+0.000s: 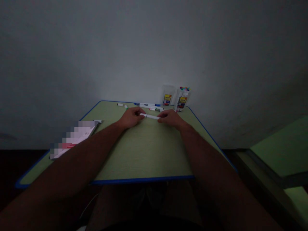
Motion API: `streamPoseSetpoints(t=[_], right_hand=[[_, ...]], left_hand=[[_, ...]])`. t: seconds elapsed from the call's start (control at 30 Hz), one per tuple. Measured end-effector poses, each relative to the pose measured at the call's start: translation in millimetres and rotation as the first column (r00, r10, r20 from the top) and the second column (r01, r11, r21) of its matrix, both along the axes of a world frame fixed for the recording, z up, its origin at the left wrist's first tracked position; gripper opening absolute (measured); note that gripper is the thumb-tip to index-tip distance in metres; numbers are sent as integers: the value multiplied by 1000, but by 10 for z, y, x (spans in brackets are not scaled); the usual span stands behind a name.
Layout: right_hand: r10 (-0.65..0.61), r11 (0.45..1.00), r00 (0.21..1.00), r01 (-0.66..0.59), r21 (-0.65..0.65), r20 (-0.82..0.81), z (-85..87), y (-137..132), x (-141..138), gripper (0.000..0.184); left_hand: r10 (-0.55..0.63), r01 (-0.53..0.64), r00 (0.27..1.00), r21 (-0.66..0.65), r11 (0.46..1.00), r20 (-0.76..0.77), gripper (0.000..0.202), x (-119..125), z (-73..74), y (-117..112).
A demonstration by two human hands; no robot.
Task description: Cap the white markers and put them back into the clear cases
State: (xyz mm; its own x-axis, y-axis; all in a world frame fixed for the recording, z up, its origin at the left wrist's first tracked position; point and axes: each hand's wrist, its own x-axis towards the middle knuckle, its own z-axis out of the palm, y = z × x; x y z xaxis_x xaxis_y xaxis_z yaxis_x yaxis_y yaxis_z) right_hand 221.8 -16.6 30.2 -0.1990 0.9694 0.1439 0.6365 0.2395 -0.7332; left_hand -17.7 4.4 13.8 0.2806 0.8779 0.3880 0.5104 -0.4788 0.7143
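Note:
A white marker pen (152, 117) lies crosswise between my two hands, just above or on the table top. My left hand (132, 117) pinches its left end, which looks like the cap, with a thin dark ring beside the fingers. Around its right end the fingers of my right hand (171, 118) are closed. Just behind the hands several more white markers (154, 109) lie loose, some with red, green or blue parts. A short white piece with a dark end, perhaps a cap (120, 104), rests at the back left.
At the back right, against the wall (134, 48), stand a clear plastic case (167, 95) and a second clear case (182, 99) filled with colour-tipped markers. A partly blurred pad or tablet-like item (79, 136) lies on the left. The table (146, 157) has a blue edge.

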Motion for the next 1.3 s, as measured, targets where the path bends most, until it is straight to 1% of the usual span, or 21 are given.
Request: streamPoseSetpoints(t=[0.13,0.3,0.6,0.9,1.07,1.3], right_hand=[[5,1000,1000,-5,0,7,-7,2,-1,19],[4,1000,1000,-5,-22,-9,-9,-2,0,17],[5,1000,998,-5,1,64,4,-15,-10,15],[6,1000,996,-7,6,86,11,-19,-19,16],[1,1000,997,-2,8,81,12,-20,-27,16],[28,999,1000,-28,24,8,-16,18,-10,17]], left_hand=[[-14,14,1000,-11,1000,0,18,4,-13,-6],[-42,40,998,-41,998,-50,20,4,-8,-24],[-102,97,991,-64,993,-85,29,4,5,-35],[-107,102,989,-53,993,-107,26,20,37,-68],[-79,77,991,-27,997,-107,24,23,30,-61],[-79,76,995,-51,996,-58,24,20,37,-50]])
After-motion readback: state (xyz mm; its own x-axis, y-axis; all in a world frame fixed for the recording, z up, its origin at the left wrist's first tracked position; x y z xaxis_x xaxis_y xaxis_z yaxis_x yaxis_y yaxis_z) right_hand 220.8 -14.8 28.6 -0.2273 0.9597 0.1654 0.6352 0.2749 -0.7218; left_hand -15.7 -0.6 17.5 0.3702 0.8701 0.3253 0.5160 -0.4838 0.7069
